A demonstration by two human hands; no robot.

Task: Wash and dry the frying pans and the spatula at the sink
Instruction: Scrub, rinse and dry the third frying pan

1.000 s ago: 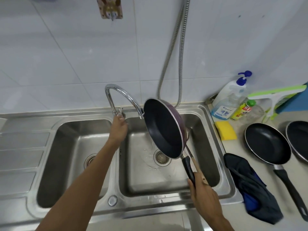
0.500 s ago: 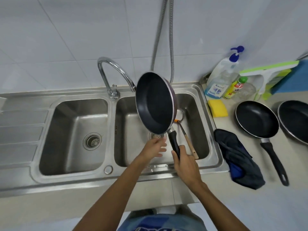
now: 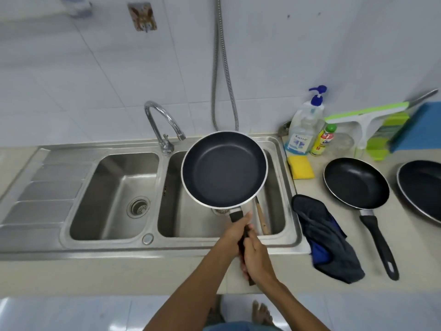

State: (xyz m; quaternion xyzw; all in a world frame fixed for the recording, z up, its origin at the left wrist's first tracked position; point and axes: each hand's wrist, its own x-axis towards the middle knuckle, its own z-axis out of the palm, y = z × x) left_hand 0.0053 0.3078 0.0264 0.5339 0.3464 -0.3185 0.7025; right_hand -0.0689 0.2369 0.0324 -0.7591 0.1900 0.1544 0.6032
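Okay, you've got the frying pan (image 3: 224, 169) held face-up over the right basin of the sink (image 3: 107, 248). Both hands are wrapped round its black handle, left hand (image 3: 235, 232) nearer the pan, right hand (image 3: 256, 259) behind it. Beneath the pan, the spatula (image 3: 261, 217) lies in that basin. On the counter to your right sit a second pan (image 3: 356, 182) and a third pan (image 3: 422, 187), with a dark cloth (image 3: 327, 237) beside the sink.
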